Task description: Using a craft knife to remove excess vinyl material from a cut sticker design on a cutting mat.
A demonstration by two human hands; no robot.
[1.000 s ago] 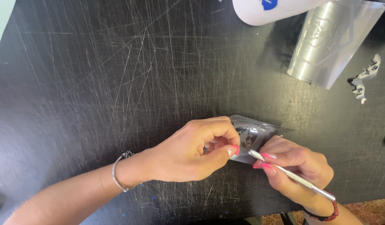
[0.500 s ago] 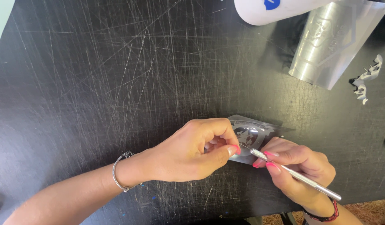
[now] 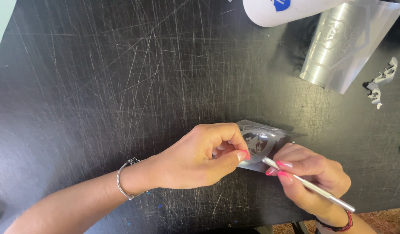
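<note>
I see my left hand (image 3: 195,158) curled over the near edge of a small silver vinyl sheet (image 3: 262,141), thumb and fingers pinching it flat against the scratched black worktop (image 3: 100,78). My right hand (image 3: 314,175) grips a thin metal weeding tool (image 3: 308,185) like a pen, fingers closed around it, its tip at the sheet's cut design, probably touching, though the contact is hard to make out. A larger silver sheet (image 3: 347,43) lies well apart at the far right.
</note>
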